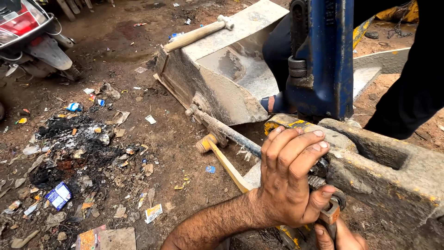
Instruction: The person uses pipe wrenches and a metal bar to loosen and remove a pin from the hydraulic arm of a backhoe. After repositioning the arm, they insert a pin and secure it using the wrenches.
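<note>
Left hand (289, 178) fingers clamped over rusty fitting (330, 214) at casting (384, 171) edge; right hand (340, 236) grips below.

Soft, even overcast daylight, bright enough throughout, no hard shadows, only faint shade under the grey metal trough (217, 88) near twelve o'clock, dark clothing at two o'clock losing detail, slight wide-angle stretch at the corners, focus mostly sharp, mild softness at nine o'clock.
</note>
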